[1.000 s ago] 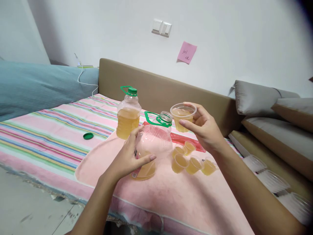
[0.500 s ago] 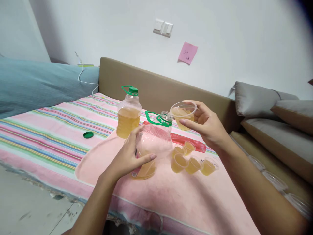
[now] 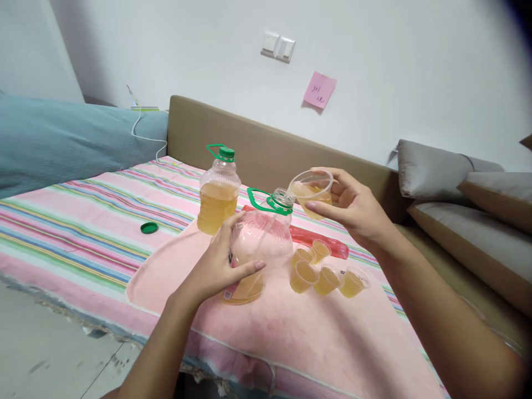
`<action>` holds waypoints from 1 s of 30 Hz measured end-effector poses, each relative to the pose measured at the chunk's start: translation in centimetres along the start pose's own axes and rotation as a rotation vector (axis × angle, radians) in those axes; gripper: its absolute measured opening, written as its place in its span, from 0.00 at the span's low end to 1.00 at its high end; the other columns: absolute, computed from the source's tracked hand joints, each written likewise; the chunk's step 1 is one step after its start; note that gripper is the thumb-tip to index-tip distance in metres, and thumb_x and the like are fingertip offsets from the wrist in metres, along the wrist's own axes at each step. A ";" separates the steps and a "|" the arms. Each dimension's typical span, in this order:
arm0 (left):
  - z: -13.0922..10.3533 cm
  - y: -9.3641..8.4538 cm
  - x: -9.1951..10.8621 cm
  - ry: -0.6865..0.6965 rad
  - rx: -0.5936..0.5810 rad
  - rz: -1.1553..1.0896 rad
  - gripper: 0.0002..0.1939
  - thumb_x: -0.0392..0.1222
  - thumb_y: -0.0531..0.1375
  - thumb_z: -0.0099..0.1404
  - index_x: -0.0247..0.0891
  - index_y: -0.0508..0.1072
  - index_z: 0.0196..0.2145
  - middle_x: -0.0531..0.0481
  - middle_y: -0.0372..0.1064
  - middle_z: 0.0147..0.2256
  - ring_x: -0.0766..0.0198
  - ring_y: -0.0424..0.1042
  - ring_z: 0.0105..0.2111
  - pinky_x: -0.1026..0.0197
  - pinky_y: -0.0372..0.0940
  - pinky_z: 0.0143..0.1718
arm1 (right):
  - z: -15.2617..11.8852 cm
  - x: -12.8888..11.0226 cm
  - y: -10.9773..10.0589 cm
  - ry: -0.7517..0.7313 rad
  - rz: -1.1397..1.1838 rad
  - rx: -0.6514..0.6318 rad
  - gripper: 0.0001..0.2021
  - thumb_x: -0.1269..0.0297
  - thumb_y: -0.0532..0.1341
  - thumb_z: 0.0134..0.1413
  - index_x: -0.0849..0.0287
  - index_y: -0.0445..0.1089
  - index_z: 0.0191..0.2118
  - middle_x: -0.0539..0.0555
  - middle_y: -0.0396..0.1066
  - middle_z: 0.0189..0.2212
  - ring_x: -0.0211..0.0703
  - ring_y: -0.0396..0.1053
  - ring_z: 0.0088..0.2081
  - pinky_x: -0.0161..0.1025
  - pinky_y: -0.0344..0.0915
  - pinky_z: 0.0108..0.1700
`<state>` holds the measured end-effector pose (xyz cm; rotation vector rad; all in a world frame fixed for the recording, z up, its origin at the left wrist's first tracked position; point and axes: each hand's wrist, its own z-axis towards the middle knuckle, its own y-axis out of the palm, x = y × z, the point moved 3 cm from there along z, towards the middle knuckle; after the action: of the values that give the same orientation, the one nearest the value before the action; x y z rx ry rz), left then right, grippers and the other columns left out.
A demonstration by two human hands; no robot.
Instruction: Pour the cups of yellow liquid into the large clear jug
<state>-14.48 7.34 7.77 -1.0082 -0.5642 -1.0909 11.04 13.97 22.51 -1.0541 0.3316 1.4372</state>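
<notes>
My left hand [image 3: 228, 257] is wrapped round the side of a clear plastic bottle [image 3: 266, 238], uncapped, with a green handle and some yellow liquid at its bottom. In my right hand [image 3: 353, 208] is a clear plastic cup [image 3: 311, 191] of yellow liquid, tilted left with its rim against the bottle's mouth. A thin streak shows inside the bottle below the neck. Several small cups [image 3: 328, 280] of yellow liquid stand right of the bottle. Behind my left hand stands a second bottle [image 3: 218, 202], capped green and partly full.
A green cap [image 3: 149, 228] lies on the striped sheet [image 3: 95, 227] at left. Behind the cups lies a red plastic wrapper [image 3: 328, 241]. Grey cushions [image 3: 440, 172] are piled at right. A brown headboard [image 3: 266, 147] runs along the wall.
The liquid in the tilted cup looks slightly lower, and a thin streak now shows inside the bottle. Both hands keep nearly the same place and hold.
</notes>
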 end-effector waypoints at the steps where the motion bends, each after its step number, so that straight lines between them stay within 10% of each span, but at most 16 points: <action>1: -0.1 0.0 0.0 -0.002 0.001 -0.004 0.53 0.66 0.72 0.65 0.51 0.49 0.75 0.39 0.49 0.78 0.39 0.50 0.78 0.30 0.48 0.78 | 0.0 -0.1 0.0 -0.002 -0.006 -0.004 0.30 0.51 0.82 0.47 0.45 0.76 0.55 0.53 0.82 0.53 0.57 0.79 0.59 0.59 0.76 0.63; 30: 0.0 0.0 0.1 -0.014 -0.001 -0.021 0.53 0.66 0.72 0.65 0.51 0.49 0.75 0.40 0.47 0.79 0.39 0.49 0.78 0.31 0.44 0.79 | 0.8 -1.5 -0.3 -0.016 -0.064 -0.097 0.29 0.54 0.82 0.48 0.44 0.77 0.56 0.52 0.83 0.52 0.58 0.80 0.57 0.61 0.73 0.66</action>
<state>-14.48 7.29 7.82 -1.0138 -0.5868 -1.1032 10.77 13.70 24.16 -1.1213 0.2170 1.4148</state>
